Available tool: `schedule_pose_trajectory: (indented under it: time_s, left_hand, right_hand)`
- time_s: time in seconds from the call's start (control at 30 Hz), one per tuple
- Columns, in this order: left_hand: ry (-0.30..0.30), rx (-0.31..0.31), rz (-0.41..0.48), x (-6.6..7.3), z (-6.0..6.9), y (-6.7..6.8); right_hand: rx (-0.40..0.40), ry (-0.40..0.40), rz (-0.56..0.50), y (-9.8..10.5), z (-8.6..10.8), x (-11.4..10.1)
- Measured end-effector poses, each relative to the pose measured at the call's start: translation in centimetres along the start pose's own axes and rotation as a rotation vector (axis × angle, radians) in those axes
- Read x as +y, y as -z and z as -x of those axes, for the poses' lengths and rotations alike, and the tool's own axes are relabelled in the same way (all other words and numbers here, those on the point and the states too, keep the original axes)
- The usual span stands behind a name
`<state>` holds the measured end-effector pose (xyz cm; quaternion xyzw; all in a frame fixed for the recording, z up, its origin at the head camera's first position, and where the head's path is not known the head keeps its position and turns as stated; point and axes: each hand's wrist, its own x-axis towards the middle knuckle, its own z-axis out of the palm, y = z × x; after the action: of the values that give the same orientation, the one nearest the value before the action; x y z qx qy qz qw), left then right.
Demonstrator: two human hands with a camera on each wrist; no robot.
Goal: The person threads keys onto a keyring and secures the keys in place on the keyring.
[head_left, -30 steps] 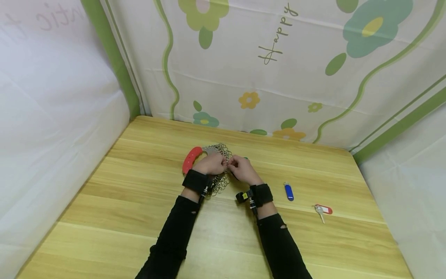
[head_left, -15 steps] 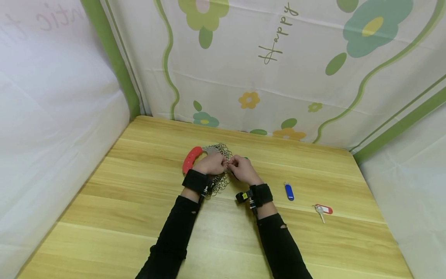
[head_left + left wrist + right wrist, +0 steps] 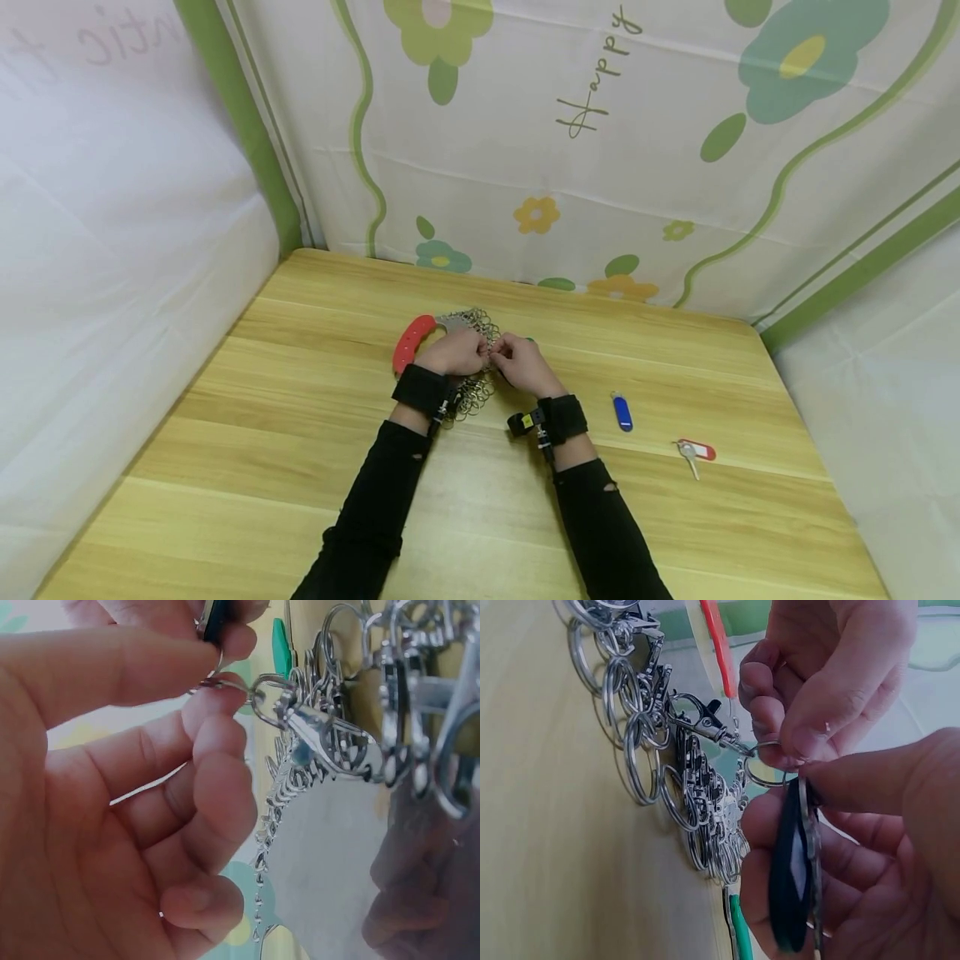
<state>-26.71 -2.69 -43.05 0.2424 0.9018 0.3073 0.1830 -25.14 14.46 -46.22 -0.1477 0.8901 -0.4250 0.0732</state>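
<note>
A large key ring with a red handle [image 3: 411,342] lies on the table, many swivel clasps and split rings [image 3: 641,761] along its metal plate [image 3: 330,840]. Over its right side, my left hand [image 3: 456,350] pinches a split ring [image 3: 761,766] on one clasp [image 3: 322,735] between thumb and finger. Close by, my right hand [image 3: 523,365] holds a dark key tag [image 3: 787,877] with a key [image 3: 814,862] beside it. The tag's thin ring meets the split ring at the fingertips; whether they are linked, I cannot tell.
Right of the hands lie a blue key tag [image 3: 622,412] and a red key tag [image 3: 703,450] with a silver key [image 3: 688,454]. Something green [image 3: 739,922] lies near the clasps. White patterned cloth [image 3: 480,167] walls the wooden table [image 3: 247,417] at back and sides.
</note>
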Motion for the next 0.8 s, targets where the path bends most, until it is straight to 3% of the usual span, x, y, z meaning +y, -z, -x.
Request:
schedule_pose_trajectory:
  time_s: [0.27, 0.8]
  left_hand:
    - [-0.018, 0.003, -0.016, -0.01, 0.04, 0.08]
    - [-0.015, 0.009, -0.028, 0.03, 0.07, 0.07]
  right_hand:
    - [0.005, -0.040, -0.005, 0.02, 0.05, -0.18]
    - [-0.014, 0.015, 0.007, 0.12, 0.07, -0.43]
